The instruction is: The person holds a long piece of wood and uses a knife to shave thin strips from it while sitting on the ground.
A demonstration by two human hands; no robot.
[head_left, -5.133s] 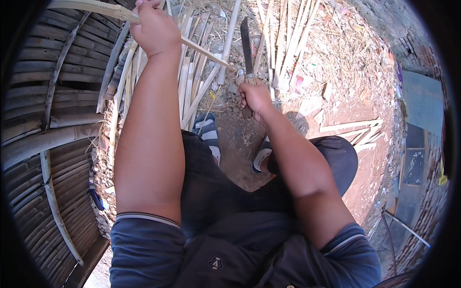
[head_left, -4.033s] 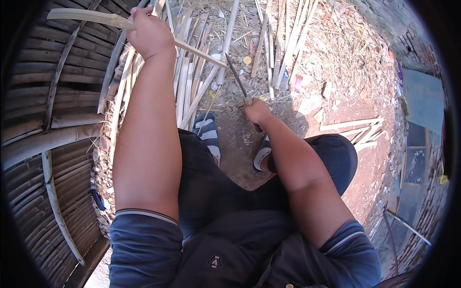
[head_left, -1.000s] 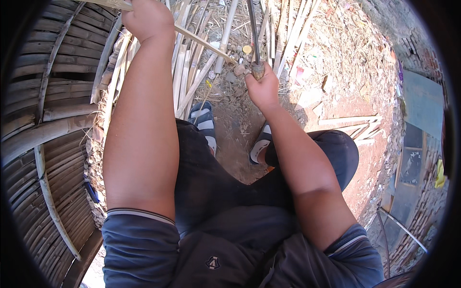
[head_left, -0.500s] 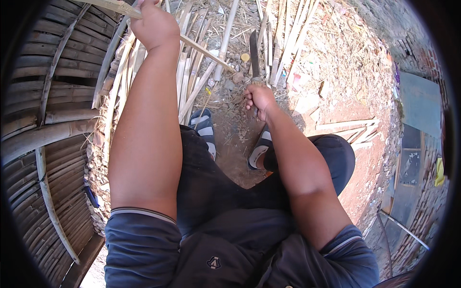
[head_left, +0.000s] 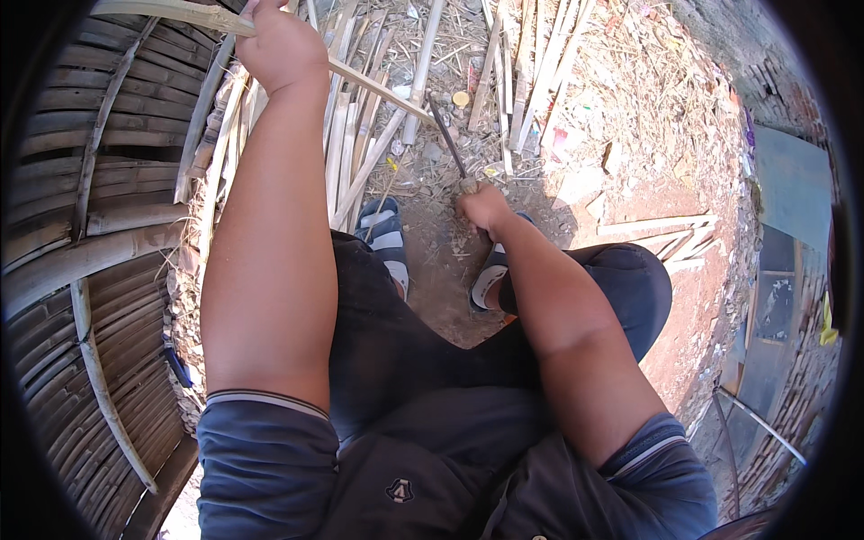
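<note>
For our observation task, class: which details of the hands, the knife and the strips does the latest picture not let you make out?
Head view:
- Most of the handle of the knife: hidden by the right hand.
- How the left hand wraps the held strip: its far side is turned away, part cut off by the top edge.
- Far ends of several loose strips: cut off by the top edge.

Head camera: worn fisheye, facing steeply down over the shirt (head_left: pixel 387 454) to the ground (head_left: pixel 434 256). Forearms (head_left: pixel 268 225) near the lens; left hand (head_left: pixel 284 49) and right hand (head_left: pixel 483 207) farther off, upper half. Slatted wall (head_left: pixel 126 346) bows along left rim.
</note>
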